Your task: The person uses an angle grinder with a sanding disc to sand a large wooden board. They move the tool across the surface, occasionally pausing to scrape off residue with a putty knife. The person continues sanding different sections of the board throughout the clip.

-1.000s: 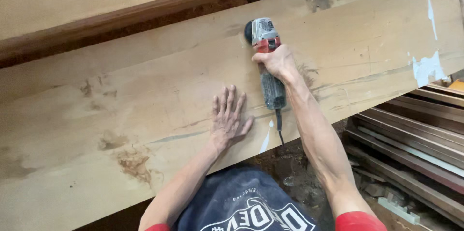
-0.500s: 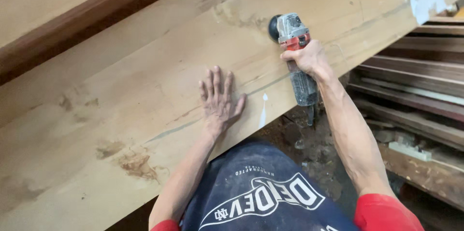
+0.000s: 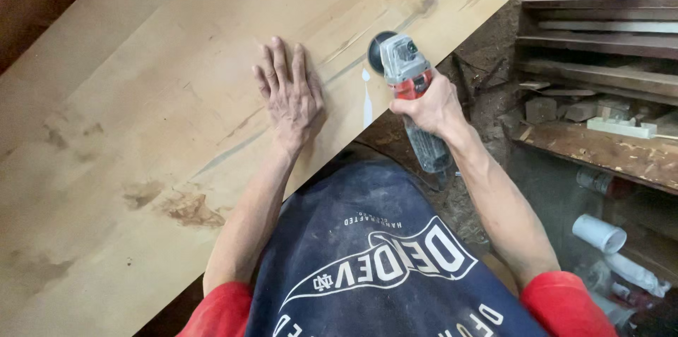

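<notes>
**Grinder at the plank's edge, flat palm beside it**

Nearest us: dark apron [image 3: 381, 266] w/ white print, red sleeves on both arms. From there our two forearms run up to the work.

Right hand [image 3: 431, 105] is wrapped tight round the grinder [image 3: 409, 90], fingers closed on the body just behind the red collar, i.e. at the narrow waist betw. the grey head and the dusty rear barrel. We'd judge that the right place to hold: near the head, so the tool's weight sits in the palm and the tail hangs back toward us. It looks rigid, metal and plastic, fairly hefty for one hand, and the dust-coated barrel is prob. slick. The black disc [image 3: 376, 51] at the front touches, or nearly touches, the plank [image 3: 141, 118] right at its near edge; we can't tell if it's spinning.

Left hand [image 3: 291, 93] lies spread, palm down, fingers together-ish and pointing away, pressed on the plank just left of the grinder head, apart from it by a thin white paint streak [image 3: 366, 97]. It grips nothing.

The plank is broad, pale, stiff, clearly heavy; brown stains lie toward its lower left.

Farther right, past the dirt floor [image 3: 480, 97]: stacked timber [image 3: 600, 33], small offcuts, white tubes [image 3: 599, 232].
</notes>
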